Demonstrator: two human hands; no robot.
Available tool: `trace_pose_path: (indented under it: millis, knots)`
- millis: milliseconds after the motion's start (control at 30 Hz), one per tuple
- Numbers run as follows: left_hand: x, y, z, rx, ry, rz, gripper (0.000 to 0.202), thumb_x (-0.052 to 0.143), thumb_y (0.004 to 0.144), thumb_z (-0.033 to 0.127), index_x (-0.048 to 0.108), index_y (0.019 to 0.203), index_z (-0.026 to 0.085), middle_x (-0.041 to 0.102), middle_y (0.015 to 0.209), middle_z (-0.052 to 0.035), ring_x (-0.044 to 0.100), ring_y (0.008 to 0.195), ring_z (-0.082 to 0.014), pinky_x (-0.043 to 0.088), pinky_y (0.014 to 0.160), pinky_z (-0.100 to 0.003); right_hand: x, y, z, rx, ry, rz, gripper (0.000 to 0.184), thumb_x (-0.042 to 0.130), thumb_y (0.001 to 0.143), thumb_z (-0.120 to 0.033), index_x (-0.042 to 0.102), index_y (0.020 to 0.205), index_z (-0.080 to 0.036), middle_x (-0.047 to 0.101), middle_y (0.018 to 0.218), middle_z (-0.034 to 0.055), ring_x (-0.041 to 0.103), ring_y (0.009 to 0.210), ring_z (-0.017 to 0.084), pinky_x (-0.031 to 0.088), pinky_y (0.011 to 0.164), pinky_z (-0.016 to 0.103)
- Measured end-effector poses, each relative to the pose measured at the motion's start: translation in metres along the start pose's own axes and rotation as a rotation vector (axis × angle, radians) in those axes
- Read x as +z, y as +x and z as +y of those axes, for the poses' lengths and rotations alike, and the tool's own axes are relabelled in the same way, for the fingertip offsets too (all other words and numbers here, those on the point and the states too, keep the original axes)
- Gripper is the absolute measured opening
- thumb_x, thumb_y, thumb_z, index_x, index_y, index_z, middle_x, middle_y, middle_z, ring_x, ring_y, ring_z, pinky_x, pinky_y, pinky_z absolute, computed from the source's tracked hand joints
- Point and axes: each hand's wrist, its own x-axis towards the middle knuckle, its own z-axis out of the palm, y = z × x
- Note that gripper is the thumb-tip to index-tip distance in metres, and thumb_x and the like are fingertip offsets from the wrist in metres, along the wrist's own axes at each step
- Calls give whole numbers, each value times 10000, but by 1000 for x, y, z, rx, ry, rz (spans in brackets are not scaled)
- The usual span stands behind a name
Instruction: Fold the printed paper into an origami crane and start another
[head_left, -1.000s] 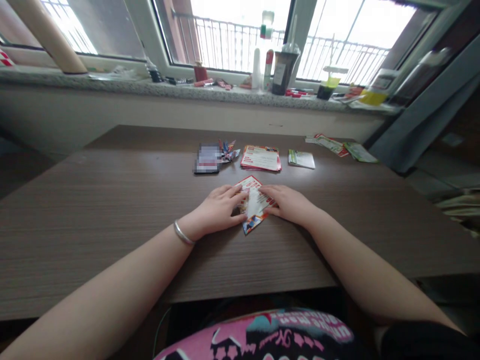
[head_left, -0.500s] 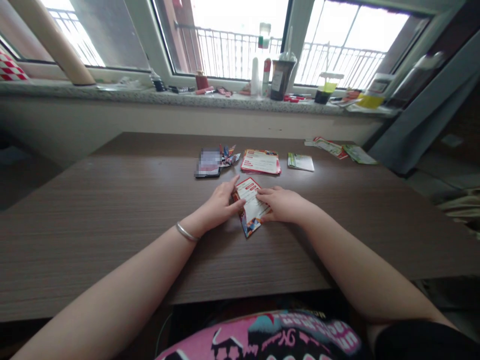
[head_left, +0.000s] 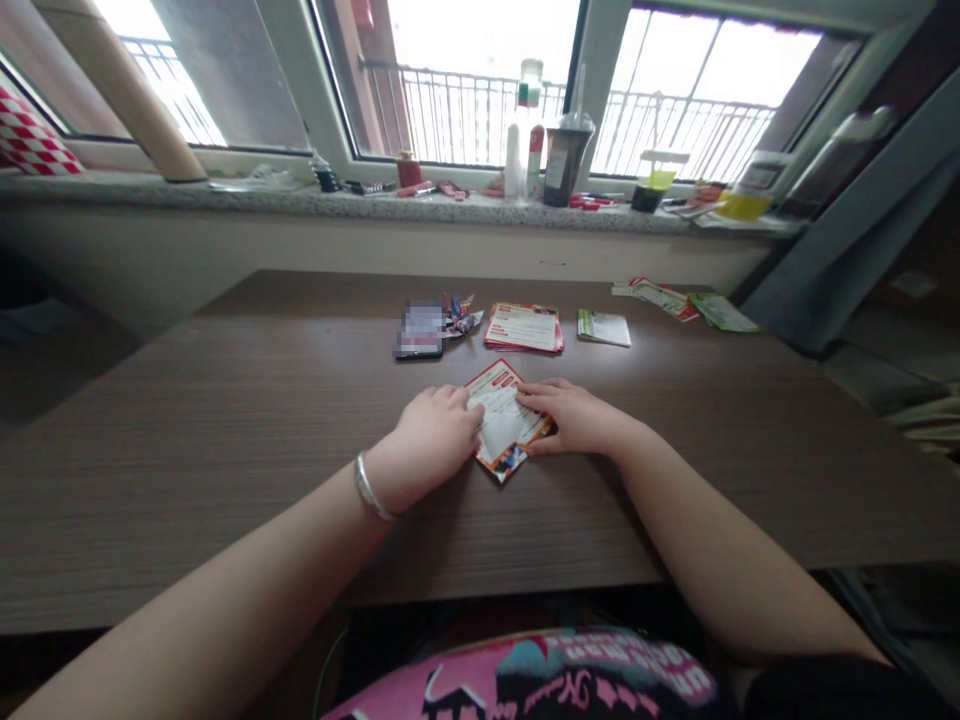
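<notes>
A printed sheet of paper (head_left: pixel 504 420) lies turned cornerwise on the table in front of me, with red-edged white print and a folded, colourful corner pointing toward me. My left hand (head_left: pixel 442 430) grips its left edge, the fingers bunched and partly hidden behind the knuckles. On the opposite side, my right hand (head_left: pixel 574 415) holds the sheet, fingertips on top and thumb at the lower right edge. A silver bangle (head_left: pixel 367 486) circles my left wrist.
Behind the sheet stand a phone (head_left: pixel 421 328), a folded paper piece (head_left: pixel 463 318), a stack of printed sheets (head_left: pixel 525 327) and a small card pile (head_left: pixel 604 327). More leaflets (head_left: pixel 667 298) lie far right. Bottles and cups line the windowsill (head_left: pixel 465 208).
My left hand has closed in on the paper's left edge, its fingers now bunched rather than spread. The paper has turned slightly. My right hand stays at its right side.
</notes>
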Motion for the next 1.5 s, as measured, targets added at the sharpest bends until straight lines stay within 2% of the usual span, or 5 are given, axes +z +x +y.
trace_pose_path:
  millis: [233, 633, 900, 1200, 1500]
  knots:
    - [15, 8, 17, 27, -62, 20, 410, 551, 896, 428, 603, 1137, 101, 627, 1137, -181, 576, 1110, -312, 473, 951, -410, 6, -1, 7, -54, 91, 35, 599, 778, 693, -476, 661, 1217, -211, 539, 1410, 134, 496, 1279, 326, 382, 1074, 498]
    - [29, -1, 0, 66, -134, 51, 725, 494, 846, 655, 452, 1399, 187, 468, 1431, -155, 437, 1285, -366, 363, 1064, -463, -3, -4, -3, -86, 134, 6, 400, 799, 700, -315, 700, 1076, -222, 575, 1367, 122, 527, 1255, 296, 410, 1052, 485]
    - [36, 0, -6, 18, -118, 104, 655, 466, 878, 631, 429, 1416, 259, 522, 1343, -145, 487, 1225, -340, 362, 1031, -471, -1, 4, 0, -143, 132, 111, 157, 748, 766, -303, 727, 909, -243, 654, 1260, 61, 498, 1268, 271, 372, 1076, 490]
    - [47, 14, -11, 148, -244, 26, 653, 408, 948, 525, 336, 1476, 148, 309, 1554, -171, 208, 1468, -293, 181, 1191, -443, 0, 6, 3, -159, 93, 162, 154, 639, 871, -324, 754, 936, -245, 721, 997, 52, 582, 1030, 219, 438, 956, 399]
    - [41, 16, -14, 179, -347, 7, 544, 492, 923, 520, 443, 1427, 318, 329, 1557, -98, 213, 1464, -308, 195, 1172, -521, 4, 6, 6, -205, 102, 202, 158, 642, 876, -330, 767, 915, -242, 718, 978, 45, 592, 974, 199, 430, 941, 366]
